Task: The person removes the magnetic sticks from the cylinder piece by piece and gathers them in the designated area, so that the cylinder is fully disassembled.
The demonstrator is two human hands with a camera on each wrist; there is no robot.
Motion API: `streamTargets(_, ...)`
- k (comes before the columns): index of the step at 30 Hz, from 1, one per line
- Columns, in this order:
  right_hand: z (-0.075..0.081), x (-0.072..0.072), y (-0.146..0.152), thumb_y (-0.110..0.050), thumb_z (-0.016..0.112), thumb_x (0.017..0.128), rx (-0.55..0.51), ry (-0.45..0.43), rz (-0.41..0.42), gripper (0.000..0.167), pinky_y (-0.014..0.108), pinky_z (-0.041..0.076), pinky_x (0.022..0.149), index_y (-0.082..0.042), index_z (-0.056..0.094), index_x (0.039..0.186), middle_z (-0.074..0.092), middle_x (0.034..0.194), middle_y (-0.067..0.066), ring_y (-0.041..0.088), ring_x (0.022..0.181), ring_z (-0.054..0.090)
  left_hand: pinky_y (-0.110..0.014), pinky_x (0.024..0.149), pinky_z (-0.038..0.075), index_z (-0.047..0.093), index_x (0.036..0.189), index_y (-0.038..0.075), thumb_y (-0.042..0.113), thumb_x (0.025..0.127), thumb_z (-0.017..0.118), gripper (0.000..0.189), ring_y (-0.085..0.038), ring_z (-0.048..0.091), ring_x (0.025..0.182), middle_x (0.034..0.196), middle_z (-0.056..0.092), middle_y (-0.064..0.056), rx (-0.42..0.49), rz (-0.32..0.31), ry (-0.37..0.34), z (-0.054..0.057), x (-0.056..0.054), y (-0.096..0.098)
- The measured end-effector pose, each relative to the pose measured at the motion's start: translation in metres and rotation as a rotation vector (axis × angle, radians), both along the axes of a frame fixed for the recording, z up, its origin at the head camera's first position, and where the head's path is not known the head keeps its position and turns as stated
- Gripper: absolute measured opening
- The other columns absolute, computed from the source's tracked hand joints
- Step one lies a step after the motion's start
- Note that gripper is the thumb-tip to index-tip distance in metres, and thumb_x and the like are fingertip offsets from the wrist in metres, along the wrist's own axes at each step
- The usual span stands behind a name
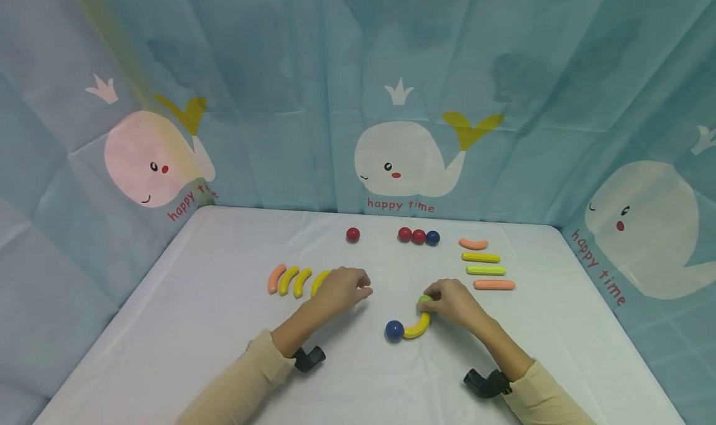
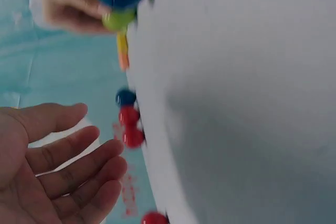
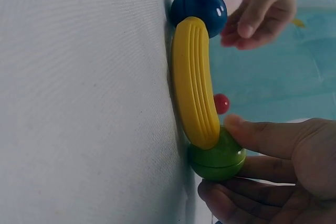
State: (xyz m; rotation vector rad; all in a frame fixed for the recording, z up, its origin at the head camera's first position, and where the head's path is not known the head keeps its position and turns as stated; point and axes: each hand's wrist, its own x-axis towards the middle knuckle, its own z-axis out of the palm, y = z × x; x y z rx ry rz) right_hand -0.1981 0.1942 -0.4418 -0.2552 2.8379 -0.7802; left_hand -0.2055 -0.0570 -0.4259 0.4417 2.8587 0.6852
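Note:
My right hand pinches a green ball between thumb and fingers. The ball touches one end of a curved yellow stick, and a blue ball meets the stick's other end; all of them lie on the white table. My left hand hovers with relaxed fingers and holds nothing, as the left wrist view shows. In the head view it partly covers the rightmost of several curved sticks, the yellow one.
Left of that stick lie two yellow curved sticks and an orange one. Toward the back sit a lone red ball and a row of two red balls and a blue ball. Several sticks lie at the right.

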Motion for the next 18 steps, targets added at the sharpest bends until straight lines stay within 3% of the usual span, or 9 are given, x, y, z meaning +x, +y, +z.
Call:
streamTargets(8, -0.001, 0.000, 0.001, -0.022, 0.081, 0.078, 0.000, 0.004, 0.004, 0.028, 0.036, 0.056, 0.080, -0.004, 0.076, 0.098, 0.073, 0.090, 0.002, 0.013, 0.083, 0.062, -0.024, 0.082, 0.055, 0.073, 0.111, 0.014, 0.029, 0.087, 0.073, 0.028, -0.010, 0.065, 0.094, 0.103, 0.074, 0.003, 0.026, -0.183, -0.090, -0.008, 0.018, 0.037)
streamTargets(12, -0.001, 0.000, 0.002, -0.021, 0.081, 0.078, -0.001, 0.021, 0.019, 0.026, 0.035, 0.056, 0.078, -0.004, 0.076, 0.097, 0.073, 0.090, 0.003, 0.014, 0.083, 0.064, -0.023, 0.086, 0.054, 0.073, 0.111, 0.015, 0.030, 0.087, 0.073, 0.029, -0.007, 0.065, 0.097, 0.103, 0.074, 0.006, 0.005, -0.250, -0.067, -0.013, 0.027, 0.050)
streamTargets(18, -0.001, 0.000, 0.002, -0.020, 0.081, 0.078, -0.009, 0.024, 0.026, 0.025, 0.034, 0.056, 0.077, -0.004, 0.076, 0.096, 0.074, 0.090, 0.003, 0.014, 0.082, 0.064, -0.017, 0.074, 0.050, 0.075, 0.108, 0.014, 0.028, 0.084, 0.076, 0.028, -0.002, 0.059, 0.079, 0.094, 0.074, 0.007, -0.037, -0.347, -0.022, -0.020, 0.034, 0.063)
